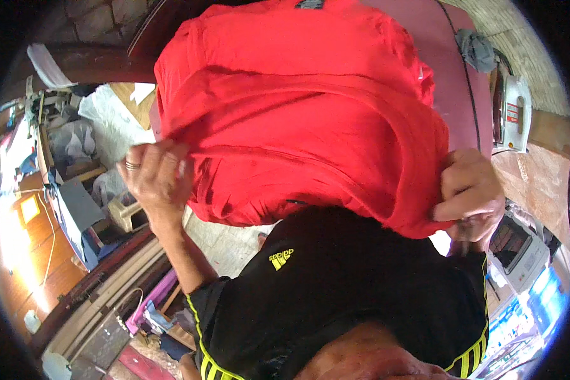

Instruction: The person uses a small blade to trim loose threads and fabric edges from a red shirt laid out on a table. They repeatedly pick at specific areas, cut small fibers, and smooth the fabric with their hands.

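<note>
A large red garment (297, 120) lies bunched over a mauve-covered table (446, 38) in front of me. Its thick hem band curves across the middle and down the right side in a wide loop. My left hand (157, 174), with a ring on one finger, is closed on the garment's left edge. At the lower right edge, my right hand (468, 193) grips the band with bent fingers. The stretch of cloth between both hands hangs close to my black shirt. A small dark label (309, 4) shows at the garment's far end.
A white iron (516, 114) stands right of the table, near a crumpled grey cloth (476, 50). A black cord (470, 82) runs along the table's right side. Shelving with bags and clutter (73, 142) fills the left. A grey boxy appliance (519, 250) sits at lower right.
</note>
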Tool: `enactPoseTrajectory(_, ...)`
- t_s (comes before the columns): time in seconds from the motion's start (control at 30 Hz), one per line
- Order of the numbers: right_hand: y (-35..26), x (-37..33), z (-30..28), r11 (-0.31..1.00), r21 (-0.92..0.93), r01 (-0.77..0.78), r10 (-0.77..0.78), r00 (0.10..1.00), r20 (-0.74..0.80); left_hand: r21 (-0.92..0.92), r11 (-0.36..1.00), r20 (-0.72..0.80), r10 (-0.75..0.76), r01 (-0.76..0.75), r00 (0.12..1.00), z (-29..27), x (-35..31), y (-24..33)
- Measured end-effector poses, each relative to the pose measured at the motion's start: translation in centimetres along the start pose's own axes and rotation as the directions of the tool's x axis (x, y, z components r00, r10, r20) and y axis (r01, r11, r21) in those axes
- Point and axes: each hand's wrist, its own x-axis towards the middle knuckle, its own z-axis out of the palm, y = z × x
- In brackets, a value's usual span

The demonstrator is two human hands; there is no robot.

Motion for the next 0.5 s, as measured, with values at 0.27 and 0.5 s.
enactPoseTrajectory(0.27,-1.4,2.2,1.0,0.989,-0.049,-0.141,0.146,0.980,0.133,-0.447,0.792,0.029,-0.453,0.417,0.891,2.7,-7.1,6.3)
enactPoseTrajectory(0.5,0.9,5.2,4.8,0.945,-0.230,-0.233,0.165,0.946,-0.280,-0.457,0.818,-0.181,-0.471,0.350,0.863,3.2,-6.4,7.5)
